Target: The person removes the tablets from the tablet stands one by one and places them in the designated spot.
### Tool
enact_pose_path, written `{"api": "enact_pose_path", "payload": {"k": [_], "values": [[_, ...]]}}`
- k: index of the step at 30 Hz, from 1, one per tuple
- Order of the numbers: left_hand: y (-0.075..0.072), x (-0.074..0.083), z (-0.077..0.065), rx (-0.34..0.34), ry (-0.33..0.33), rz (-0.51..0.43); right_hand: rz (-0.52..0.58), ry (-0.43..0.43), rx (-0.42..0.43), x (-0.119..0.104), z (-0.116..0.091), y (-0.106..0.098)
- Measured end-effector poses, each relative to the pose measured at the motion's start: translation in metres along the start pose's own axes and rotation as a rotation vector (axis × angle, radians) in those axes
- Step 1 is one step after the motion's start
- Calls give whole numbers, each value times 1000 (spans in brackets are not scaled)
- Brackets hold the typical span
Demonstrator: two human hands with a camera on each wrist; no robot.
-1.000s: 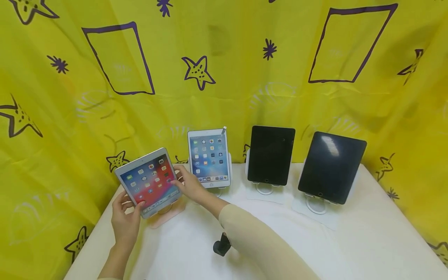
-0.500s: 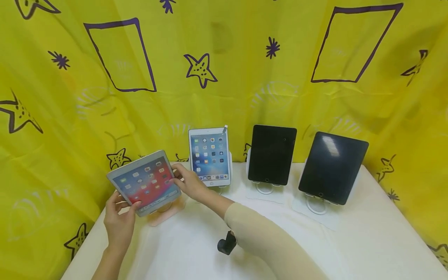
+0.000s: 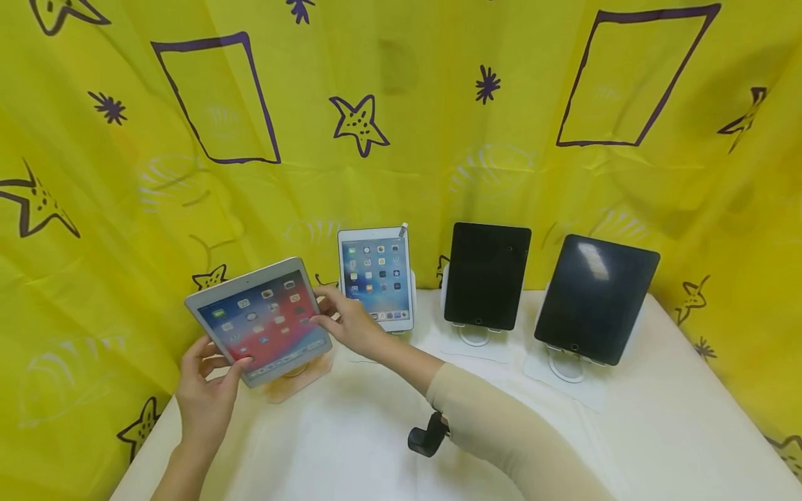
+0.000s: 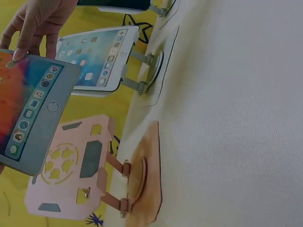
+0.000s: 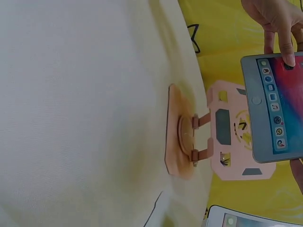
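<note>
A silver-framed tablet (image 3: 263,323), its lit screen red and blue with app icons, is held up by both my hands. My left hand (image 3: 205,400) grips its lower left edge, thumb on the front. On the opposite edge, my right hand (image 3: 354,323) pinches it, thumb over the screen's side. Below and behind the tablet is a pink stand (image 5: 173,137) on a flat base; the wrist views show a gap between its cradle and the tablet. Fingers behind the tablet are partly hidden.
A white tablet (image 3: 376,278) with a lit blue screen stands right of my right hand. Farther right, two dark-screened tablets, one black tablet (image 3: 487,278) and a larger one (image 3: 595,299), rest on stands. A yellow patterned curtain (image 3: 426,174) hangs behind the white table (image 3: 351,445).
Both hands have shifted the tablet slightly left and brought it up off the pink stand, so it looks larger in the head view. The other tablets have stayed put.
</note>
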State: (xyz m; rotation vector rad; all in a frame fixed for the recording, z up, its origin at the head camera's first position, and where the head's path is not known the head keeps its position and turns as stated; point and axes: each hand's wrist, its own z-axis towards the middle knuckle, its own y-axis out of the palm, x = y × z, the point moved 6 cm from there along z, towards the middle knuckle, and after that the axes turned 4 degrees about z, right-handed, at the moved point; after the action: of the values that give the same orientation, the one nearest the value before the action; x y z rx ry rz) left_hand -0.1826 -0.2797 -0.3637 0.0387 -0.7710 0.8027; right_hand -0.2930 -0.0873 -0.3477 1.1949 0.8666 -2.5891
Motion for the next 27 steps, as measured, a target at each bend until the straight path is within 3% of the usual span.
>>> {"api": "enact_pose_path", "payload": {"k": [6, 16, 22, 27], "values": [[0, 11, 0, -14, 19, -22, 19, 40, 16, -7, -13, -7], [9, 22, -3, -148, -16, 8, 67, 114, 43, -11, -42, -16], [16, 18, -9, -303, -150, 47, 187, 245, 46, -4, -63, -17], [21, 18, -15, -449, -159, 65, 300, 362, 60, 5, -83, -16]]}}
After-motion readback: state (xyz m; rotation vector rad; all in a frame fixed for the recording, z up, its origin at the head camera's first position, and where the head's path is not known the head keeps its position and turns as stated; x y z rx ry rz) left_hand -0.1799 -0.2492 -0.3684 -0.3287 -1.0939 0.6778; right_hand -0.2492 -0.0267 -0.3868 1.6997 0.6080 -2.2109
